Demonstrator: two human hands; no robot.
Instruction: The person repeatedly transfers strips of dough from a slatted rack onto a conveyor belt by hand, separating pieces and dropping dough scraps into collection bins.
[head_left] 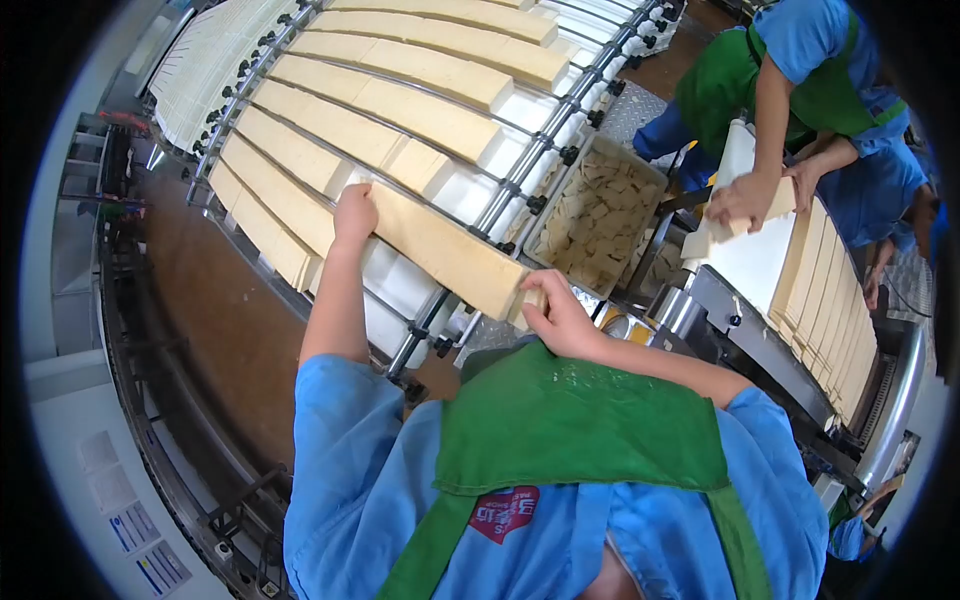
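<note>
A long pale yellow slab [445, 245] lies slantwise over the near edge of a white conveyor, held at both ends. My left hand [356, 212] is closed on its far left end. At its near right end, my right hand [562, 315] has its fingers curled round the end face, where a thin end piece shows. More long slabs [330, 120] lie in rows on the conveyor, between thin metal guide rods. A shorter block [415, 168] sits in the row just beyond the held slab.
A bin [600, 210] of pale scraps stands right of the conveyor. Beyond it, a co-worker's hands [745, 200] handle pieces at a second conveyor with stacked slabs [825, 310]. Metal rails with black clamps [515, 190] cross the first conveyor. Brown floor [200, 290] shows at left.
</note>
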